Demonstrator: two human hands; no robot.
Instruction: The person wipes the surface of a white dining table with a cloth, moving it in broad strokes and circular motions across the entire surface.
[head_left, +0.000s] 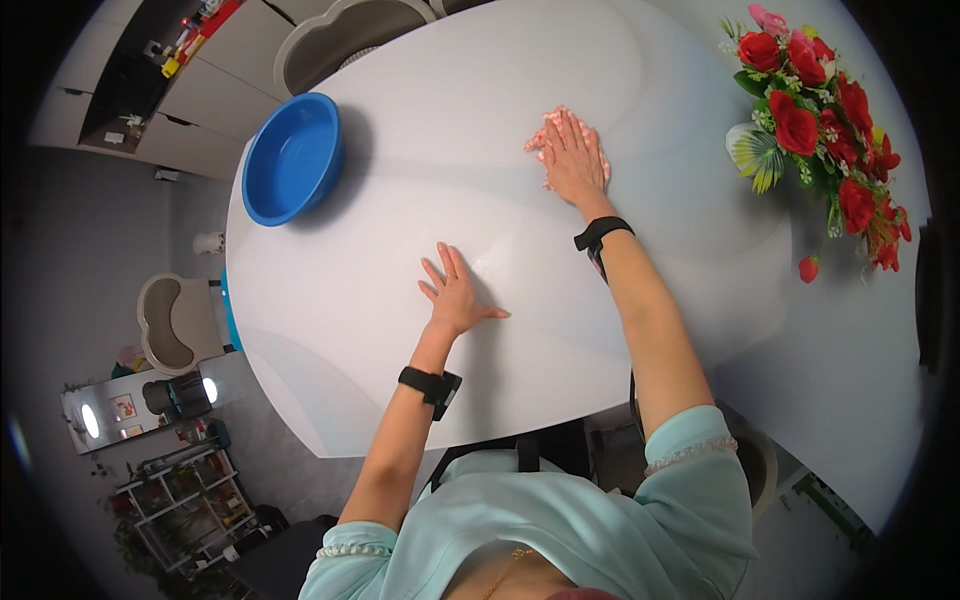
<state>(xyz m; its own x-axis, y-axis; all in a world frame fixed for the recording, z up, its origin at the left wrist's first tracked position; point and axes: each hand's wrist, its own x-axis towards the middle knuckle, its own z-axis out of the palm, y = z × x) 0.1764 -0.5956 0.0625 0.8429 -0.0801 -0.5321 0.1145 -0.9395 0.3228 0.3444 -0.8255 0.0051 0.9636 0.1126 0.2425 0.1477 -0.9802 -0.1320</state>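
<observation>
My right hand (574, 161) lies flat on a red-and-white patterned cloth (604, 171), pressing it against the white tabletop (420, 202). The cloth sticks out past the fingertips and on both sides of the palm. Nearer to me and to the left, my left hand (455, 296) is spread over the tabletop with nothing in it; whether the whole palm touches the surface is hard to tell. Both wrists carry black straps.
A blue plastic basin (292, 161) stands at the table's far left edge. Red artificial flowers (795, 127) spread along the right side. Chairs (169, 322) stand beyond the left and far edges, with cabinets (217, 105) behind.
</observation>
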